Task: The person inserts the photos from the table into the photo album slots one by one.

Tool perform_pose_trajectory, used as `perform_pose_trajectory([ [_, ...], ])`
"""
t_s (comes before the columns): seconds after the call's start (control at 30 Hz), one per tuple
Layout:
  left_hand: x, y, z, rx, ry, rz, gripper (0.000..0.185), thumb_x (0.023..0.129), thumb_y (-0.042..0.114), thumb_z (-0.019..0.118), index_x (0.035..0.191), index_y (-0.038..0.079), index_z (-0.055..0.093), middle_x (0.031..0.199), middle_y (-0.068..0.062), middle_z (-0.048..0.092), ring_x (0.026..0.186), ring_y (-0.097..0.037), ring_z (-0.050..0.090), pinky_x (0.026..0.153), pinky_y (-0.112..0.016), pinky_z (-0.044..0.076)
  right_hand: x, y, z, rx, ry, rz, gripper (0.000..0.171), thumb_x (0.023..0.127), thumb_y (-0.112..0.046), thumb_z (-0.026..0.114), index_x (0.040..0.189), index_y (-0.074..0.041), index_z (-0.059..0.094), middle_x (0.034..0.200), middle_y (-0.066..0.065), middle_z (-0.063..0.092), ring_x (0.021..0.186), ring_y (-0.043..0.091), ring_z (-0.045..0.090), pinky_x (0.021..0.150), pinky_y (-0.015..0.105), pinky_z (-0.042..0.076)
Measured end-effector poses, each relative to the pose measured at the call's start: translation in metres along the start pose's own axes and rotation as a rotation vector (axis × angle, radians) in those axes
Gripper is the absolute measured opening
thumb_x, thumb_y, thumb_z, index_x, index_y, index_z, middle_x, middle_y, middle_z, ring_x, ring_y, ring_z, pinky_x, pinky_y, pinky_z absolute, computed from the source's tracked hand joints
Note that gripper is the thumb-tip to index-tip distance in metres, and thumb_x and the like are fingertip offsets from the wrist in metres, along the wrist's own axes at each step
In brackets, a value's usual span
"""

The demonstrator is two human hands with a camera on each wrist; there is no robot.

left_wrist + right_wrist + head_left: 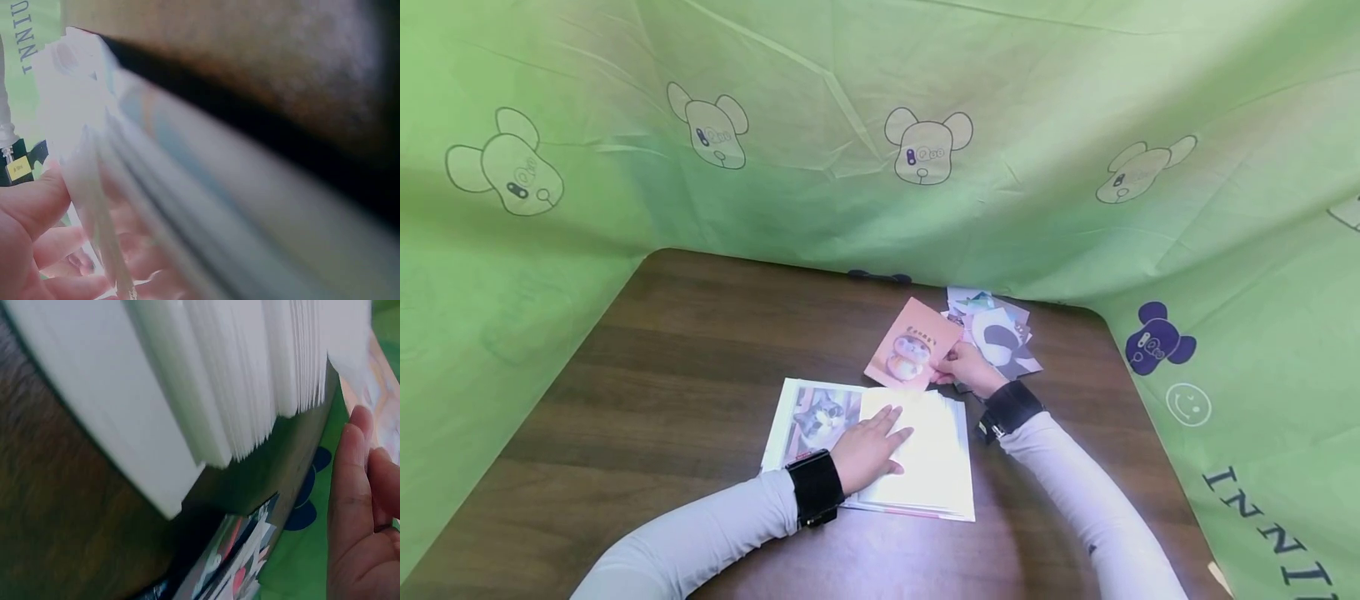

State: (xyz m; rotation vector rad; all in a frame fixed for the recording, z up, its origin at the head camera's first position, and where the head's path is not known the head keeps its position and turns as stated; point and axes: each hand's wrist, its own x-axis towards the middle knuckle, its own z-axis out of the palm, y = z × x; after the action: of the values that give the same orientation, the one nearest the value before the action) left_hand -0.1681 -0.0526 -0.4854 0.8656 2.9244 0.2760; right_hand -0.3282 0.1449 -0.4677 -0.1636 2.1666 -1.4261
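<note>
Pink card (913, 343), printed with a small cartoon figure, is pinched at its lower right corner by the right hand (967, 367), whose fingers (350, 487) curl together round the edge so that the card stands tilted up off the bench (662, 367), just past the far edge of the open album (868, 446). Holding it by one corner seems to keep the printed face clear of the grip. The left hand (868, 446) lies flat on the album's right-hand page, fingers straight and slightly spread, pressing down; judging by the thick block of white leaves that shows in the right wrist view, this press is probably what keeps the album from closing or sliding. The left-hand page carries a cat picture (820, 414), partly uncovered beside the left hand. A loose pile of cards (996, 333) lies on the bench behind and to the right of the right hand, near the back edge, within easy reach of it; the top ones overlap untidily and their pictures are too small to make out. A green cloth (880, 125) printed with bear heads hangs round the bench on three sides. Both wrists wear black bands over pale sleeves. The left wrist view is too blurred to add more than page edges and fingertips.
</note>
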Motion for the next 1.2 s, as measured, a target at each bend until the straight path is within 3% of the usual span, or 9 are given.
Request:
perform_pose_trajectory([
  [0.17, -0.001, 0.000, -0.001, -0.011, 0.004, 0.002, 0.057, 0.085, 0.044, 0.061, 0.135, 0.020, 0.051, 0.149, -0.014, 0.037, 0.137, -0.028, 0.036, 0.101, -0.040, 0.044, 0.000, -0.012, -0.008, -0.220, -0.058, 0.023, 0.019, 0.088, 0.002, 0.057, 0.102, 0.013, 0.052, 0.064, 0.001, 0.060, 0.054, 0.009, 0.060, 0.061, 0.030, 0.056],
  [0.4, -0.001, 0.002, -0.001, -0.017, 0.009, 0.003, 0.057, 0.085, 0.043, 0.061, 0.137, 0.020, 0.049, 0.149, -0.014, 0.036, 0.137, -0.029, 0.036, 0.101, -0.040, 0.044, 0.008, -0.039, -0.015, -0.470, -0.121, 0.048, 0.014, 0.085, 0.003, 0.060, 0.095, 0.009, 0.054, 0.059, 0.003, 0.058, 0.050, 0.009, 0.059, 0.069, 0.043, 0.057],
  [0.57, -0.002, 0.003, -0.003, -0.008, 0.007, 0.012, 0.058, 0.085, 0.043, 0.061, 0.137, 0.021, 0.049, 0.148, -0.014, 0.038, 0.136, -0.029, 0.037, 0.100, -0.040, 0.045, 0.009, -0.051, -0.011, -0.545, -0.163, 0.112, 0.014, 0.084, 0.002, 0.061, 0.096, 0.008, 0.055, 0.059, 0.004, 0.059, 0.050, 0.010, 0.059, 0.070, 0.040, 0.057],
  [0.7, -0.004, 0.004, -0.005, 0.015, 0.009, 0.031, 0.056, 0.087, 0.042, 0.060, 0.137, 0.022, 0.048, 0.148, -0.012, 0.038, 0.136, -0.027, 0.038, 0.101, -0.039, 0.044, 0.011, -0.051, -0.003, -0.578, -0.316, 0.152, 0.014, 0.084, 0.000, 0.061, 0.097, 0.004, 0.057, 0.063, 0.003, 0.059, 0.053, 0.009, 0.057, 0.065, 0.033, 0.056],
  [0.8, -0.008, 0.006, -0.009, 0.030, 0.004, 0.098, 0.056, 0.088, 0.044, 0.059, 0.138, 0.023, 0.047, 0.148, -0.010, 0.039, 0.135, -0.023, 0.040, 0.101, -0.037, 0.044, 0.013, -0.047, -0.001, -0.613, -0.376, 0.148, 0.019, 0.084, -0.008, 0.065, 0.099, 0.001, 0.058, 0.065, -0.001, 0.058, 0.054, 0.008, 0.052, 0.056, 0.026, 0.050],
  [0.87, -0.014, 0.009, -0.011, 0.042, -0.006, 0.165, 0.058, 0.086, 0.046, 0.060, 0.138, 0.024, 0.046, 0.147, -0.009, 0.041, 0.135, -0.021, 0.040, 0.101, -0.035, 0.044, 0.016, -0.044, -0.002, -0.574, -0.348, 0.124, 0.033, 0.084, -0.015, 0.067, 0.110, 0.002, 0.054, 0.069, -0.001, 0.056, 0.054, 0.010, 0.047, 0.051, 0.024, 0.043],
  [1.0, -0.028, 0.013, -0.014, 0.067, -0.024, 0.261, 0.062, 0.082, 0.048, 0.064, 0.137, 0.026, 0.047, 0.145, -0.006, 0.043, 0.134, -0.020, 0.041, 0.099, -0.035, 0.045, 0.029, -0.036, -0.001, -0.369, -0.134, 0.001, 0.049, 0.087, -0.020, 0.065, 0.128, 0.001, 0.047, 0.078, 0.003, 0.057, 0.057, 0.014, 0.047, 0.052, 0.029, 0.042],
  [1.1, -0.033, 0.013, -0.011, 0.106, -0.007, 0.282, 0.059, 0.083, 0.044, 0.065, 0.136, 0.027, 0.048, 0.144, -0.005, 0.044, 0.133, -0.019, 0.043, 0.097, -0.035, 0.046, 0.041, -0.028, 0.004, -0.314, -0.006, -0.066, 0.039, 0.089, -0.018, 0.062, 0.125, -0.003, 0.056, 0.074, 0.000, 0.058, 0.059, 0.015, 0.050, 0.056, 0.028, 0.043],
  [1.2, -0.033, 0.013, -0.008, 0.131, 0.015, 0.278, 0.056, 0.084, 0.043, 0.065, 0.135, 0.028, 0.048, 0.145, -0.004, 0.044, 0.133, -0.020, 0.043, 0.094, -0.038, 0.048, 0.046, -0.024, 0.004, -0.371, -0.007, -0.058, 0.031, 0.088, -0.018, 0.063, 0.115, -0.004, 0.063, 0.064, -0.004, 0.053, 0.054, 0.012, 0.047, 0.051, 0.025, 0.040],
])
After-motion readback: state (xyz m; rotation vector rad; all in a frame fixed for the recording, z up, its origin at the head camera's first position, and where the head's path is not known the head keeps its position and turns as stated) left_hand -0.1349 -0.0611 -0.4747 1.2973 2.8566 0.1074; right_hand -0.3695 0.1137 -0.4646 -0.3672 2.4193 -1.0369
